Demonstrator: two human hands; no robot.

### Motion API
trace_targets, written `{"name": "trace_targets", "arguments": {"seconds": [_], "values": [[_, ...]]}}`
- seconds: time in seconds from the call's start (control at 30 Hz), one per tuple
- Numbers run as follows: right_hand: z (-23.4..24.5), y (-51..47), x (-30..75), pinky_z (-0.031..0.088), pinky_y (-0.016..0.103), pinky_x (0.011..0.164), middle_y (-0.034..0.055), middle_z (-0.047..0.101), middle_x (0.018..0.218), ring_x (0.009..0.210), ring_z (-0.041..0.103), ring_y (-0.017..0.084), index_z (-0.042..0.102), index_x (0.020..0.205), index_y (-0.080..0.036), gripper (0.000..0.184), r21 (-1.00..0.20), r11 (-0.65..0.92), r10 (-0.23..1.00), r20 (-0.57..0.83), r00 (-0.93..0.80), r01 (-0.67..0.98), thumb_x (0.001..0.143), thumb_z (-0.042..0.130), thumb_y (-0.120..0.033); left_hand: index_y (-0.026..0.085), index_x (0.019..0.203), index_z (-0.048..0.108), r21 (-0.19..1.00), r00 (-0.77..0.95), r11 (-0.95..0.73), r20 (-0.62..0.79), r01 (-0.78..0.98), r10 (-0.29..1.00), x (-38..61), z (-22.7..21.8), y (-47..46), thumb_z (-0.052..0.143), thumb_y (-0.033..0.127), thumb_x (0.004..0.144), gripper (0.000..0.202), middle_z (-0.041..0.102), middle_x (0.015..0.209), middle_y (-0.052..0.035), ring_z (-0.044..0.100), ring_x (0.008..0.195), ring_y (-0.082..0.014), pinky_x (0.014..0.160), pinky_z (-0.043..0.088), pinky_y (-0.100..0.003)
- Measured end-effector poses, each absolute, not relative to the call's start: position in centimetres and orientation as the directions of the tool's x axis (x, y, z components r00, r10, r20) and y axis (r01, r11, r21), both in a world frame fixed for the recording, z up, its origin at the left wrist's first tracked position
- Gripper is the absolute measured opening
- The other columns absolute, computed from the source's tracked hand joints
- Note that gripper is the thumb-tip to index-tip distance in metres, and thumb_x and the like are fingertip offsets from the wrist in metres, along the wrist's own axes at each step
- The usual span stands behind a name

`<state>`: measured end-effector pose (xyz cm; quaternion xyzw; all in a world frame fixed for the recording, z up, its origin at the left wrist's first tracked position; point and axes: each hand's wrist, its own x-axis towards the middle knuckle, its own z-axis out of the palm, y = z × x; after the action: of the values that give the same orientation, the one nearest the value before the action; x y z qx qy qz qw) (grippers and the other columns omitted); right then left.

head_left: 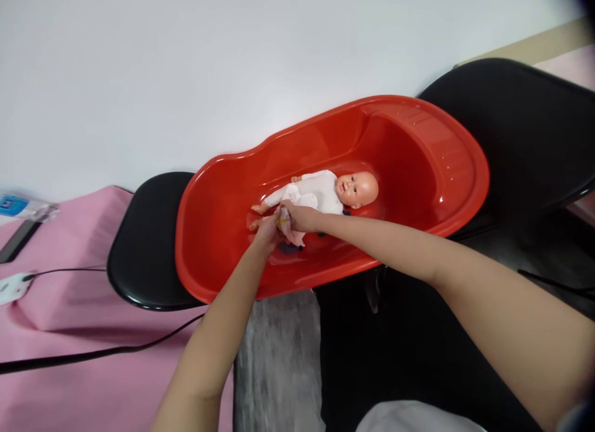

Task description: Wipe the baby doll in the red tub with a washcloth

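Note:
A baby doll (320, 190) in white clothing lies on its back in a red baby bathtub (441, 165), head to the right and bare feet to the left. Over its legs, my left hand (269, 229) is closed on a pale pink cloth (294, 236) with a yellow mark. My right hand (302, 217) comes in from the right, its fingers closed on the same cloth, right beside the left. Part of the cloth hangs below my hands. Whether it belongs to the doll's clothing, I cannot tell. My hands hide part of the doll's near leg.
The tub's ends lie over two black chair seats (144, 240). Behind stands a white wall or panel (209, 66). At the left, a pink cover (83, 314) carries a clear plastic bottle (23, 207), a white device (15, 288) and black cables (93, 355).

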<state>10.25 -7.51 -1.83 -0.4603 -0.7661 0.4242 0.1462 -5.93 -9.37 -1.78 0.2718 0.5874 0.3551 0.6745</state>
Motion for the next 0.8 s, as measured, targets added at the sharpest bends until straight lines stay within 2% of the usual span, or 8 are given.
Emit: {"name": "trace_targets", "arguments": {"seconds": [0.1,0.17,0.3,0.4,0.47,0.57,0.67,0.8], "values": [[-2.7,-6.9,10.7,0.042,0.025,0.065,0.0016,0.069,0.094,0.076,0.062,0.017,0.045,0.136,-0.016,0.044,-0.785,0.256,0.874,-0.061,-0.482,0.565,0.095,0.060,-0.012,0.015,0.130,0.067,0.781,-0.011,0.623,-0.624,-0.035,0.782,-5.1,-1.3,-9.8,0.041,0.050,0.115,0.046,0.066,0.064,-0.0037,0.061,0.051,-0.0211,0.054,0.046,-0.032],[-2.8,-6.6,11.0,0.041,0.025,0.068,0.0016,0.068,0.095,0.081,0.060,0.016,0.051,0.123,-0.017,0.031,-0.789,0.280,0.888,-0.003,-0.460,0.546,0.095,0.062,-0.014,0.012,0.131,0.066,0.773,-0.021,0.635,-0.635,-0.009,0.772,-4.6,-1.1,-9.9,0.038,0.051,0.116,0.050,0.062,0.059,-0.0035,0.058,0.048,-0.0207,0.053,0.044,-0.032],[-2.4,-6.9,11.4,0.038,0.027,0.073,0.0038,0.072,0.101,0.086,0.060,0.017,0.062,0.109,-0.016,0.019,-0.746,0.309,0.888,0.003,-0.461,0.590,0.093,0.072,-0.022,0.013,0.139,0.065,0.760,-0.026,0.644,-0.648,-0.087,0.761,-4.4,-1.3,-9.7,0.039,0.041,0.116,0.044,0.069,0.069,-0.0052,0.067,0.060,-0.0239,0.066,0.054,-0.036],[-2.4,-7.5,11.4,0.042,0.026,0.080,0.0066,0.076,0.118,0.099,0.067,0.020,0.069,0.126,-0.019,0.028,-0.677,0.373,0.826,-0.070,-0.560,0.635,0.099,0.070,-0.029,0.014,0.141,0.065,0.767,-0.024,0.623,-0.633,-0.151,0.774,-4.5,-1.7,-9.5,0.043,0.034,0.115,0.040,0.077,0.087,-0.0083,0.076,0.082,-0.0260,0.082,0.060,-0.037],[-2.6,-7.8,11.3,0.045,0.028,0.086,0.0097,0.075,0.130,0.108,0.070,0.024,0.065,0.141,-0.021,0.040,-0.633,0.404,0.791,-0.120,-0.600,0.660,0.103,0.068,-0.033,0.013,0.140,0.066,0.773,-0.043,0.607,-0.624,-0.184,0.781,-4.6,-2.0,-9.5,0.046,0.029,0.113,0.037,0.079,0.096,-0.0104,0.078,0.091,-0.0263,0.087,0.061,-0.036],[-2.7,-8.0,11.0,0.048,0.031,0.092,0.0152,0.073,0.138,0.116,0.071,0.029,0.065,0.145,-0.018,0.046,-0.543,0.437,0.772,-0.182,-0.609,0.717,0.103,0.069,-0.036,0.011,0.139,0.066,0.794,-0.087,0.576,-0.599,-0.193,0.796,-4.5,-2.5,-9.5,0.047,0.023,0.111,0.035,0.081,0.102,-0.0124,0.079,0.099,-0.0274,0.092,0.062,-0.036],[-2.4,-8.1,10.5,0.050,0.031,0.091,0.0153,0.075,0.134,0.114,0.073,0.028,0.076,0.129,-0.016,0.031,-0.496,0.478,0.745,-0.209,-0.634,0.725,0.107,0.062,-0.032,0.012,0.140,0.067,0.818,-0.090,0.559,-0.572,-0.138,0.815,-4.4,-2.8,-9.5,0.046,0.023,0.112,0.037,0.080,0.100,-0.0121,0.079,0.104,-0.0271,0.095,0.062,-0.035],[-1.3,-8.1,10.2,0.049,0.027,0.077,0.0123,0.082,0.112,0.094,0.075,0.022,0.082,0.108,-0.014,0.024,-0.530,0.508,0.705,-0.197,-0.681,0.679,0.103,0.059,-0.017,0.011,0.146,0.063,0.793,-0.052,0.604,-0.609,-0.084,0.792,-4.6,-2.6,-9.2,0.048,0.034,0.113,0.043,0.078,0.088,-0.0106,0.078,0.084,-0.0286,0.082,0.063,-0.039]]}}
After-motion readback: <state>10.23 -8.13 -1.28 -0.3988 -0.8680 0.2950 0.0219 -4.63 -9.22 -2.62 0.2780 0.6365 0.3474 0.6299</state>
